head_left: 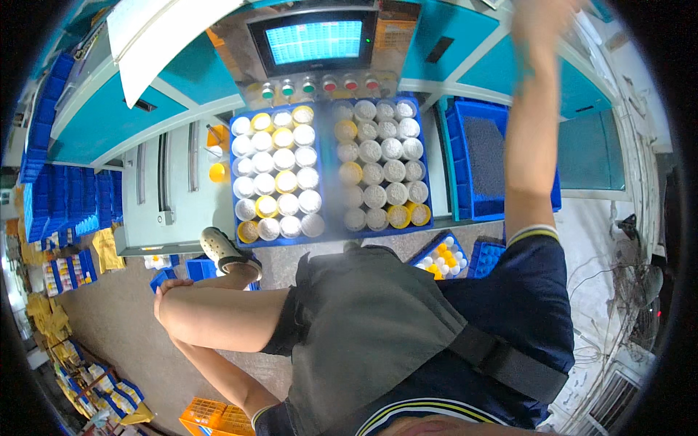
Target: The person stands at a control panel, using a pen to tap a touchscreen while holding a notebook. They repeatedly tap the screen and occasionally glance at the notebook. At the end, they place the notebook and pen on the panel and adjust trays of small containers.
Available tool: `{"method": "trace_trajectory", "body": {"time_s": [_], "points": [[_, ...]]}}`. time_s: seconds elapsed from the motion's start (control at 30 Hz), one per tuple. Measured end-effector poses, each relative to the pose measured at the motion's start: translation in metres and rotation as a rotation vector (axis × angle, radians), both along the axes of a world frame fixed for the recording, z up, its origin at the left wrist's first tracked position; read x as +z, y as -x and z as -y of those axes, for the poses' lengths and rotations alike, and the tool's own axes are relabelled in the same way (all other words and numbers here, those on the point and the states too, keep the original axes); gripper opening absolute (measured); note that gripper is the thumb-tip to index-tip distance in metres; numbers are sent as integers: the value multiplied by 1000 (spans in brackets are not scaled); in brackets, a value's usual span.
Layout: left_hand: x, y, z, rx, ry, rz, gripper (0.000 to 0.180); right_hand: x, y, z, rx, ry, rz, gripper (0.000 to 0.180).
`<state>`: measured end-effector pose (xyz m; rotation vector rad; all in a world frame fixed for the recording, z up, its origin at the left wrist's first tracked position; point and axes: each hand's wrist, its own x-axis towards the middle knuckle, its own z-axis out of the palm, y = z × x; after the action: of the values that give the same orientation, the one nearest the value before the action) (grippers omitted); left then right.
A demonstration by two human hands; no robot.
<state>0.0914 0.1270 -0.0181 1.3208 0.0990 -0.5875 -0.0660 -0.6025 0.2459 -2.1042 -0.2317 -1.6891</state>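
Observation:
My left hand point(166, 294) is wrapped round my raised, bent knee point(185, 316), with some fingers showing over its top. My right arm point(534, 138) reaches far forward and up. At its end my right hand point(545, 22), smeared by motion and partly cut off by the upper edge, is in front of the turquoise machine panels; its fingers cannot be made out. Between my arms, two blue trays of round cups stand side by side: the left tray point(278, 242) and the right tray point(430, 196). The cups are white and yellow, filled with whitish pieces. Neither hand touches them.
Behind the trays are a screen point(314, 42) and a row of green and red knobs point(309, 86). A blue bin point(462, 174) with a dark grey pad point(486, 167) stands at the right. My clog point(218, 249) is near the bench edge. An orange crate point(211, 416) is on the floor.

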Motion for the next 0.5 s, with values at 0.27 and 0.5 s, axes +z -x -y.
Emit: {"method": "trace_trajectory", "body": {"time_s": [0.27, 0.5], "points": [[-81, 83, -68, 404, -228, 90, 39, -114, -108, 48, -431, 377, -518, 55], [-156, 126, 15, 228, -728, -111, 54, -205, -38, -23, -339, 313, -302, 40]]}}
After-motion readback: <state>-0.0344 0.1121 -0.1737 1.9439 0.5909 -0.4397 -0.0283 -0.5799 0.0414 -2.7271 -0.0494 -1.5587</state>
